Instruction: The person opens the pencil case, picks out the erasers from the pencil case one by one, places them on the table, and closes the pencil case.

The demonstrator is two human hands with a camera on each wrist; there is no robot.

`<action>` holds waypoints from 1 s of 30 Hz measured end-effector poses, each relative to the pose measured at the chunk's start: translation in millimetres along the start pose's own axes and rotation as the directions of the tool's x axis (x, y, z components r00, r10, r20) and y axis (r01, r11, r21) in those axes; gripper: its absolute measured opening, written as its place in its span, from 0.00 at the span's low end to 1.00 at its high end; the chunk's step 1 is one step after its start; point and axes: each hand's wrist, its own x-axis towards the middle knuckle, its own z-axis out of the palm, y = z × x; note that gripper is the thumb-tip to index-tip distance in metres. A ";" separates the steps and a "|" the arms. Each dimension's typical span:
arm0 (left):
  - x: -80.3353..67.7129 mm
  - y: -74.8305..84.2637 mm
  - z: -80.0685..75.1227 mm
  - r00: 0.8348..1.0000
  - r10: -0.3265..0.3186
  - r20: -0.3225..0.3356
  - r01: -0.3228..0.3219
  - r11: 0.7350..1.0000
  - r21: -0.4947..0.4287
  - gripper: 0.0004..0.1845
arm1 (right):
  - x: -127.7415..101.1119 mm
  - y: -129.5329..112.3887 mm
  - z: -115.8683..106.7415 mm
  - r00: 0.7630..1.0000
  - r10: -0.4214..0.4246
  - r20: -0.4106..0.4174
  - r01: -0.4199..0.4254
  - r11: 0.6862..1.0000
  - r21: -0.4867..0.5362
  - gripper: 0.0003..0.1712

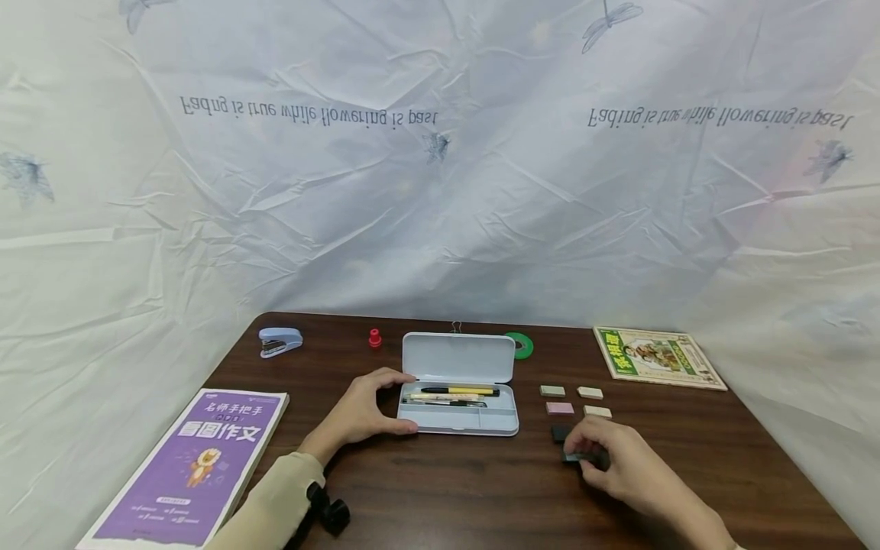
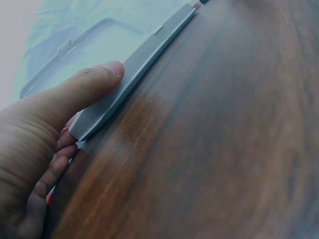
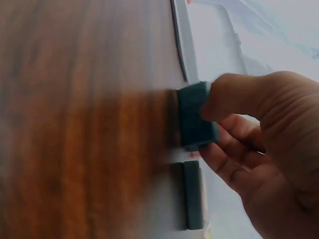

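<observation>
Two hands at work low in the head view, on a dark wooden table [image 1: 481, 489]. Left hand [image 1: 367, 412] at lower centre, resting against the left end of an open pale-blue pencil case [image 1: 459, 412], thumb and fingers [image 2: 97, 82] spread along its edge, touching the tray wall. Inside the tray, a yellow pen [image 1: 461, 390] and a dark pen [image 1: 447, 402], lying lengthwise. Right hand [image 1: 612, 462] at lower right, fingers curled and pinching a dark green eraser [image 3: 196, 117], held just above the table; a second dark eraser [image 3: 192, 194] flat on the table just beside it. Four pale erasers [image 1: 574, 400] in a small cluster right of the case, well apart from the pinched one. Farther up: blue stapler [image 1: 279, 341] at left, small red stamp [image 1: 374, 338], green tape roll [image 1: 519, 345] behind the lid, green picture book [image 1: 656, 357] at right. Purple workbook [image 1: 195, 466] in the lower left corner. White printed sheet [image 1: 440, 153] filling the background.
</observation>
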 end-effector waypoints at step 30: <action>0.0 -5.1 1.6 0.999 0.024 -0.021 -0.024 1.000 0.014 0.43 | 36.3 -3.5 -15.2 0.969 0.025 -0.245 -0.010 0.998 0.065 0.23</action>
